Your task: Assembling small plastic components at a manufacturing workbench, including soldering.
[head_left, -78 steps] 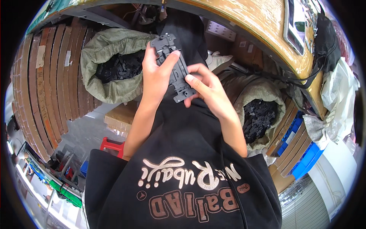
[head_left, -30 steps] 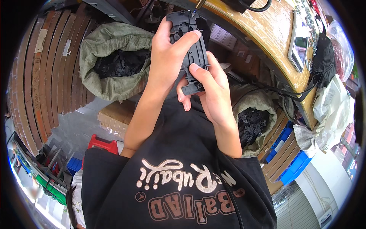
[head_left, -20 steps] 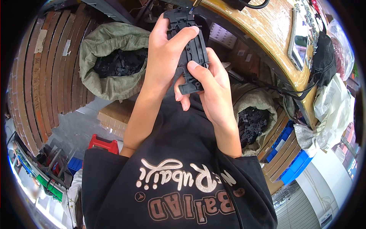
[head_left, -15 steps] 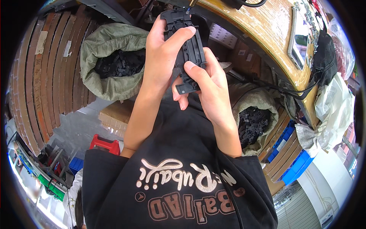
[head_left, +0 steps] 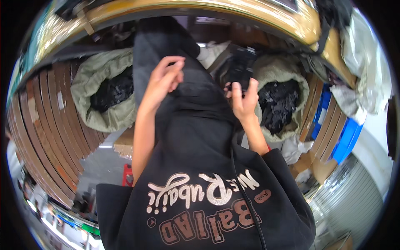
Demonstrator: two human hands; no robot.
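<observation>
My right hand (head_left: pixel 246 100) grips a black moulded plastic part (head_left: pixel 241 64), blurred by motion, thumb on the near side. The part is tilted upright beside the open mouth of the right sack (head_left: pixel 287 77), which is heaped with black plastic pieces (head_left: pixel 279 104). My left hand (head_left: pixel 166 77) is apart from it, above my dark-trousered leg (head_left: pixel 148 46). Its fingers are curled in towards the thumb, and nothing shows in them. On the left stands another pale woven sack (head_left: pixel 83 87), with black pieces (head_left: pixel 112 91) inside.
A wooden-topped bench (head_left: pixel 258 12) curves across the far side. Flattened cardboard (head_left: pixel 46 121) stands stacked at the left. At the right are blue bins (head_left: pixel 348 141), more cardboard (head_left: pixel 333 129) and a white plastic bag (head_left: pixel 362 71). A red plastic item (head_left: pixel 127 175) is on the floor.
My left hand has let go of the black plastic part and drawn back to the left. My right hand has carried the part down and right, beside the right sack. The view has shifted.
</observation>
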